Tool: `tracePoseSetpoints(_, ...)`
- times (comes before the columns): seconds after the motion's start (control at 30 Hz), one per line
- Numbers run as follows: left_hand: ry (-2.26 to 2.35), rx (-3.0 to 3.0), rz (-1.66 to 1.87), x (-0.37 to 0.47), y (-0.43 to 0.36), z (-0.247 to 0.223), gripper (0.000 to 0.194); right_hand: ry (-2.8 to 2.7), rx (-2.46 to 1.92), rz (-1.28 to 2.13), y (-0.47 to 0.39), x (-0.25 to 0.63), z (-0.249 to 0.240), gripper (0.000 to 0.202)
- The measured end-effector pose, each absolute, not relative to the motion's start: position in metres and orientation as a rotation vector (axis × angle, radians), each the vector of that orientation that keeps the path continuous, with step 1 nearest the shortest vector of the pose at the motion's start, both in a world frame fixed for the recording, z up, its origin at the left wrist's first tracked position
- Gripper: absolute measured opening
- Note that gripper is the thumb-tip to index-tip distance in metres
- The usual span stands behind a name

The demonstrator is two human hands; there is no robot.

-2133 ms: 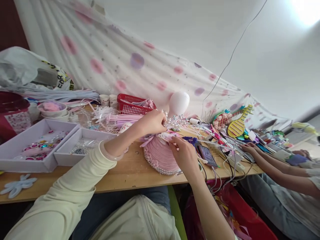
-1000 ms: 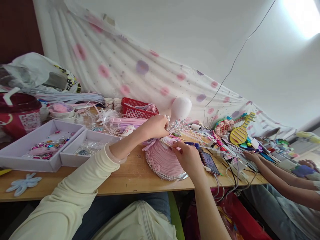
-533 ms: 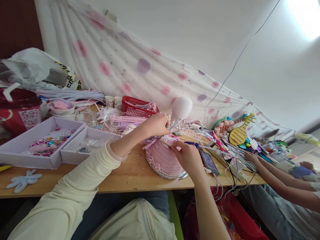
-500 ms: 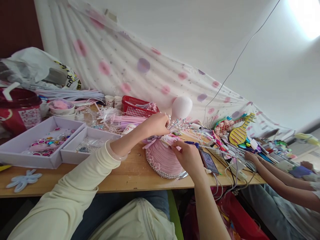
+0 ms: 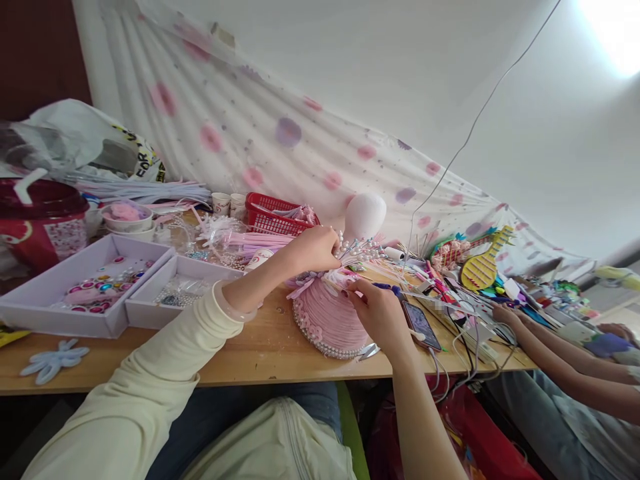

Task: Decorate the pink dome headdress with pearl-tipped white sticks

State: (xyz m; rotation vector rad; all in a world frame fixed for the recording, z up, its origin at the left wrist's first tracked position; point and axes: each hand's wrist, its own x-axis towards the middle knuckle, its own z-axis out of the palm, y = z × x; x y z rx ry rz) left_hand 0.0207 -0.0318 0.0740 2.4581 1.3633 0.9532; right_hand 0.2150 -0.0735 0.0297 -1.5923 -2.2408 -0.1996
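Note:
A pink dome-shaped piece (image 5: 333, 320), like a skirt of wound pink strands with a pearl trim around its base, stands on the wooden table. Above its top, my left hand (image 5: 317, 247) is closed around a bunch of pearl-tipped stems (image 5: 359, 251) that fan out to the right. Low on the dome's upper right side, my right hand (image 5: 377, 310) is closed in a pinch. A thin pale strip seems to run from its fingertips toward the top of the dome; its kind cannot be made out. Scissors (image 5: 369, 351) lie partly under my right wrist.
Lilac boxes (image 5: 107, 320) of beads and gems stand left, near a pale blue flower (image 5: 55, 361). Behind are a red basket (image 5: 270, 217) and a white head form (image 5: 365, 215). Right are a phone (image 5: 421, 325), cables, a yellow lute-shaped craft (image 5: 479, 270) and another person's arms (image 5: 550, 347).
The view has shifted very slightly, moving everything a little to the right. Both my hands keep nearly the same place and grip at the dome.

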Motion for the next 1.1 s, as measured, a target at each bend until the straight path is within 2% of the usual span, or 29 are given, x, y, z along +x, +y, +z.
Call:
tracePoseSetpoints(0.17, 1.352, 2.431, 0.954, 0.021, -0.032, 0.075, 0.017, -2.218, -1.574, -0.104, -0.072, 0.217, 0.029, 0.025)
tracePoseSetpoints(0.47, 1.336, 2.454, 0.973, 0.021, -0.033, 0.076, 0.027, -2.235, -1.647, -0.258, -0.069, 0.213, 0.029, 0.032)
tracePoseSetpoints(0.73, 1.364, 2.431, 0.955, 0.021, -0.035, 0.077, 0.026, -2.299, -1.613, -0.197, -0.075, 0.211, 0.032, 0.027)
tracePoseSetpoints(0.93, 1.372, 2.472, 0.933, 0.019, -0.034, 0.077, 0.023, -2.256, -1.792, -0.324, -0.078, 0.201, 0.033, 0.028)
tracePoseSetpoints(1.1, 1.395, 2.501, 0.851, 0.013, -0.032, 0.08, 0.024, -2.33, -1.669, -0.22, -0.078, 0.209, 0.034, 0.028)
